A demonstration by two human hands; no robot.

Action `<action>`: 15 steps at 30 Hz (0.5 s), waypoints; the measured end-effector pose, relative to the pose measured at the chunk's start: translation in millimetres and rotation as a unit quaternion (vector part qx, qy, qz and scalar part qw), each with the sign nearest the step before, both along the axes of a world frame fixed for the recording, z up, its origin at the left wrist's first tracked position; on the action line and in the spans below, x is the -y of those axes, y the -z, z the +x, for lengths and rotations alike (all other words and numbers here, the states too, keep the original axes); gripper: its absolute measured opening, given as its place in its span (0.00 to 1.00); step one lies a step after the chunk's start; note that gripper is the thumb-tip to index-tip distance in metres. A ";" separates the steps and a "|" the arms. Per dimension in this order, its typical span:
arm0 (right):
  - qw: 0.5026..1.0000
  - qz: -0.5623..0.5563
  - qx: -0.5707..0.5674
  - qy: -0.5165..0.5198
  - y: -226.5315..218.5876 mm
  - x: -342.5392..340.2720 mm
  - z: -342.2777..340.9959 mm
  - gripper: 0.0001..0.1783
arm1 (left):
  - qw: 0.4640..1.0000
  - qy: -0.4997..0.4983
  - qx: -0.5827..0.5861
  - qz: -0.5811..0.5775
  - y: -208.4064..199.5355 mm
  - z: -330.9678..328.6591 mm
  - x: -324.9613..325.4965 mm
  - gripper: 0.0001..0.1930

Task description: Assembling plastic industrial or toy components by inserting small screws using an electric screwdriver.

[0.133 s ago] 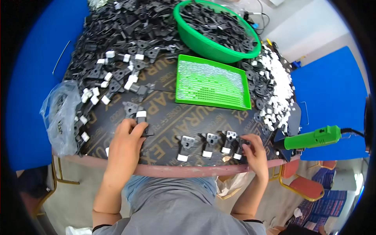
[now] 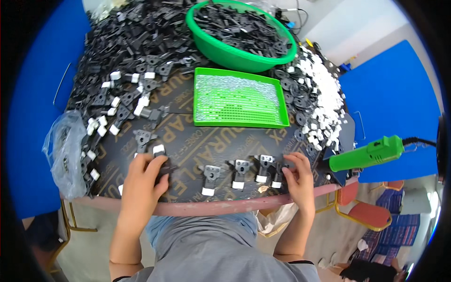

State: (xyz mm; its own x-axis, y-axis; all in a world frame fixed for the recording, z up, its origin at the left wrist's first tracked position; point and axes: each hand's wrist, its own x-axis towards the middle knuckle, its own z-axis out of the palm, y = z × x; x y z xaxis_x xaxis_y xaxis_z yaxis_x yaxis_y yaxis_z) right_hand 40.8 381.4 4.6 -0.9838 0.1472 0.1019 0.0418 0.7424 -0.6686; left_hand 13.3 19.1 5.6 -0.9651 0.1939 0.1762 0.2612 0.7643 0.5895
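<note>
On the table's near left, my left hand curves its fingers and thumb round a black plastic bracket with a white cap; the fingers hide much of the bracket. Just beyond them lies another black bracket. To the right, three white-capped black brackets stand in a row, caps toward me. A fourth capped bracket ends the row, close against its neighbour. Beside it is my right hand, thumb and forefinger apart, the thumb tip at the bracket's edge.
A green tray of small silvery pins lies mid-table, before a green basket of black parts. Black parts heap at the back left, white caps at right. A clear bag and green power screwdriver flank the table.
The whole view has shifted a little. My left hand and its bracket have come slightly nearer and to the right. My right finger and thumb have spread at the end bracket.
</note>
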 end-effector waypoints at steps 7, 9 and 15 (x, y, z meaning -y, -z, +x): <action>0.982 0.112 -0.154 0.009 11.9 34.7 9.9 0.14 | 0.968 0.115 0.205 0.092 -34.7 -25.4 13.8 0.14; 0.978 0.167 -0.121 -0.030 8.6 43.8 6.7 0.18 | 0.950 0.237 0.197 0.045 -5.8 -39.9 16.2 0.16; 0.973 0.210 -0.011 -0.097 14.7 46.7 11.1 0.37 | 0.983 0.046 0.165 -0.063 -14.7 -15.2 -15.7 0.31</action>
